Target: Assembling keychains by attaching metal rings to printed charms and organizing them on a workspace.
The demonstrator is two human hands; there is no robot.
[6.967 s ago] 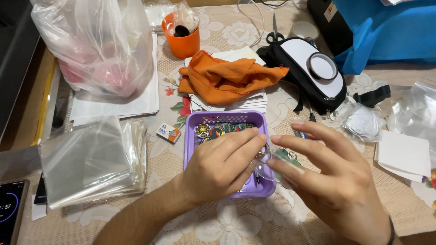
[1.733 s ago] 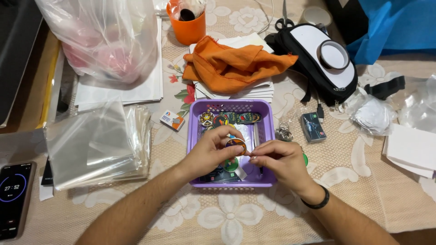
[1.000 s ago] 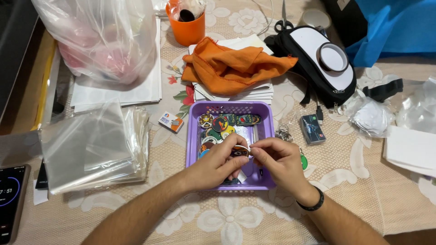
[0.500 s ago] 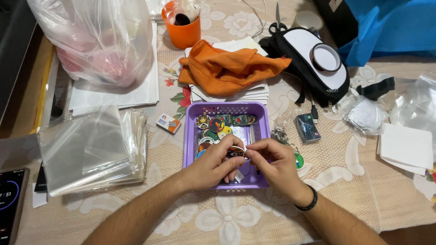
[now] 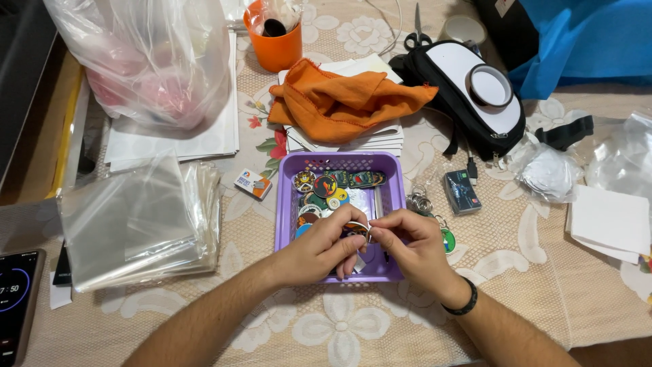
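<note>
My left hand [image 5: 319,248] and right hand [image 5: 411,241] both pinch what seems a round badge [image 5: 356,228] over the purple basket [image 5: 288,204]; I'd keep fingertips close, steady

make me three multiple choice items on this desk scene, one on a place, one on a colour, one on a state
1. Where do the two hands meet?
A. over the purple basket
B. over the phone
C. over the scissors

2. What colour is the cup at the top of the table?
A. green
B. orange
C. white

3. How does the cloth lie?
A. folded flat in the basket
B. hanging off the table
C. crumpled on a stack of white sheets

Key: 1 A, the left hand and right hand pinch a small round piece together above the purple basket. 2 B, the cup is orange. 3 C, the orange cloth sits bunched on the white sheets.
</note>
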